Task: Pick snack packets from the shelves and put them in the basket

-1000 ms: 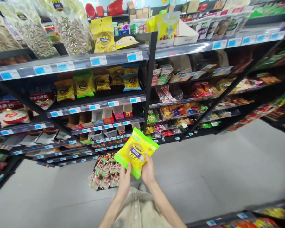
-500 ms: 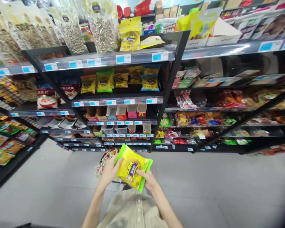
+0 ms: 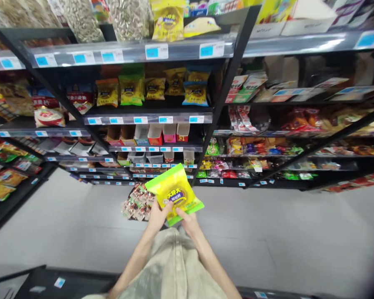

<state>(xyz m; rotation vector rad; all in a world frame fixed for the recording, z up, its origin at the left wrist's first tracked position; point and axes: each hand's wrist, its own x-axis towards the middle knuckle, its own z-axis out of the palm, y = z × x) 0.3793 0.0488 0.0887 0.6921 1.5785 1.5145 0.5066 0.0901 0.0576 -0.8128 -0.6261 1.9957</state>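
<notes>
A yellow snack bag [image 3: 177, 189] with green ends and a dark label is held up in front of my body, its printed face towards me. My left hand [image 3: 158, 216] grips its lower left edge, thumb on the front. Close beside it, my right hand [image 3: 188, 220] pinches the bottom edge, thumb also on the front. The fingers behind the bag are hidden. Similar yellow bags [image 3: 131, 88] stand upright on a shelf ahead.
Black shelving with price labels [image 3: 156, 51] spans the view ahead. Open small boxes [image 3: 156, 135] line a lower shelf. A pile of small wrapped packets [image 3: 139, 203] sits low, left of the bag. Another black shelf [image 3: 75, 282] lies behind me at lower left.
The bag has turned in my hands, and my left hand has moved from its upper left side down to the lower edge. The view has tilted further down.
</notes>
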